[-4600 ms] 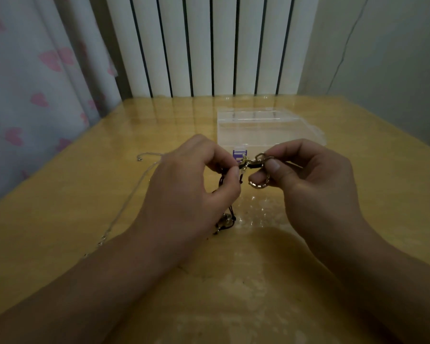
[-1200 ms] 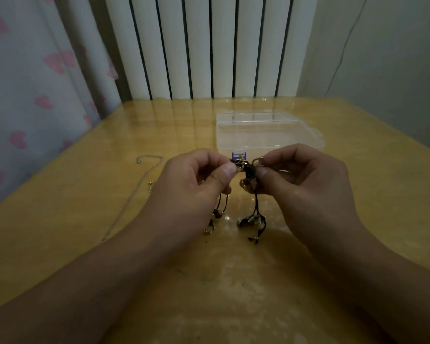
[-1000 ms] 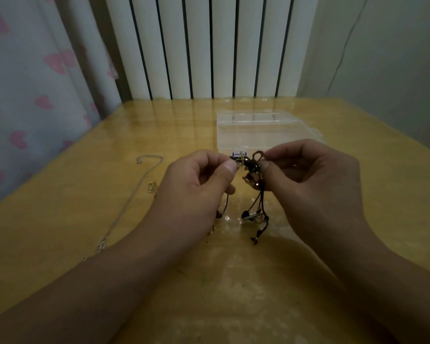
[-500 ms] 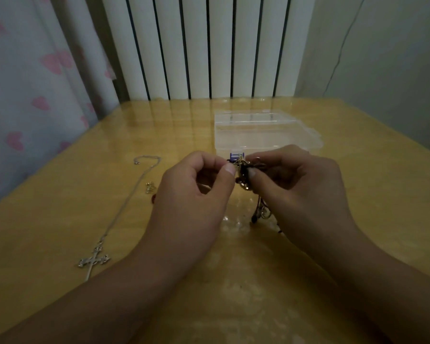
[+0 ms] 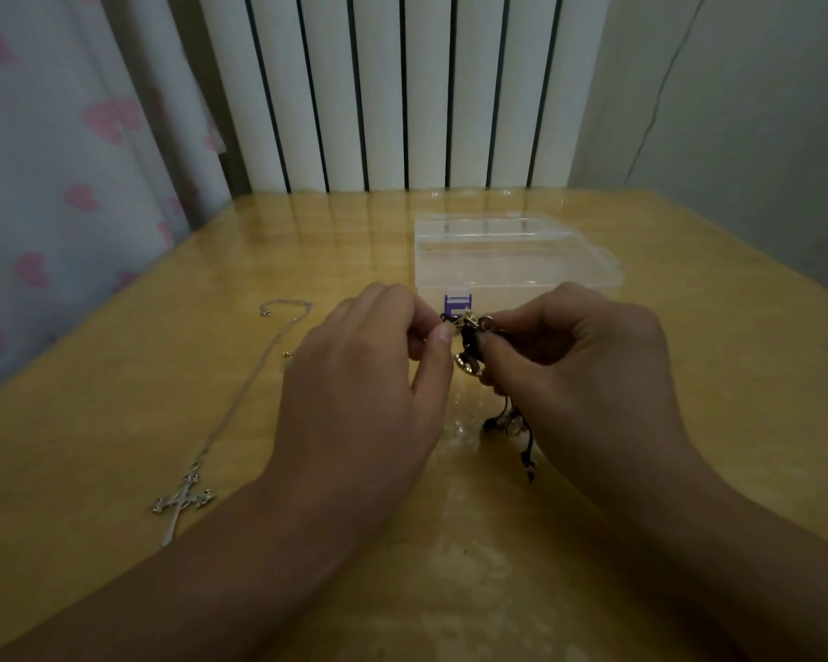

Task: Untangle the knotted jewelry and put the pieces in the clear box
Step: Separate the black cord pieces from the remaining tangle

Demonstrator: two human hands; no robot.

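A knot of black cord and gold-coloured pieces (image 5: 469,344) hangs between my two hands above the table. My left hand (image 5: 369,375) pinches its left side with thumb and forefinger. My right hand (image 5: 579,370) pinches its right side, and black cord ends with small charms (image 5: 510,427) dangle below that hand to the tabletop. The clear box (image 5: 512,258) with a purple clasp (image 5: 456,305) lies just behind my hands, lid shut as far as I can tell.
A silver chain (image 5: 254,375) with a cross pendant (image 5: 182,501) lies stretched on the yellow wooden table (image 5: 116,422) to the left. A small gold piece (image 5: 288,354) sits beside the chain. A white radiator stands behind the table, a curtain at the left.
My hands have drawn closer together on the knot. The dangling cords now hang under my right hand only. The view tilted down, bringing the cross pendant into sight.
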